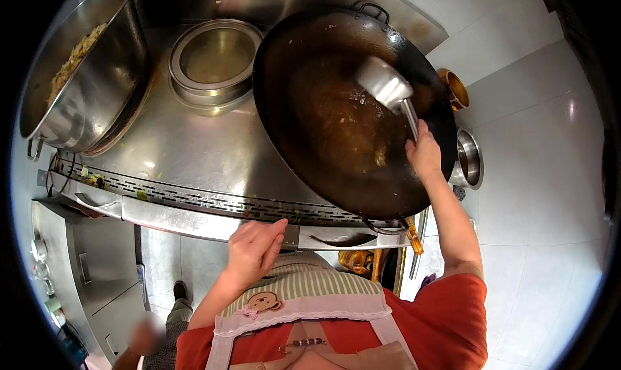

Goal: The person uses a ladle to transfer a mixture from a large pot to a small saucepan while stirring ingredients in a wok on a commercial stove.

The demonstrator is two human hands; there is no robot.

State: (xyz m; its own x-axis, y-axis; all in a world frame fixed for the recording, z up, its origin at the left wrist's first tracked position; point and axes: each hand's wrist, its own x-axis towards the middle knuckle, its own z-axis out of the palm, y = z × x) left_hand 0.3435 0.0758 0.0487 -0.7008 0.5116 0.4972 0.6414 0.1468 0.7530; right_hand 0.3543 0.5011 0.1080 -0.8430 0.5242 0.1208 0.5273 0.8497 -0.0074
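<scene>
My right hand (426, 151) grips the handle of a metal ladle (385, 84), whose blurred bowl is over the upper right part of a large black wok (310, 142). Brown liquid with a few small bits lies in the wok. My left hand (257, 244), loosely curled, is at the stove's front edge, left of the wok's near handle; it holds nothing that I can see. Left of the wok stands a round steel pot (218, 91) with cloudy liquid.
A big tilted steel pot (104, 88) of pale chopped food stands far left. Vegetable scraps lie on the slotted drain (194, 200). A steel bowl (468, 159) and an amber container (456, 89) are right of the wok. Another person (167, 341) is at the lower left, near a steel cabinet (104, 258).
</scene>
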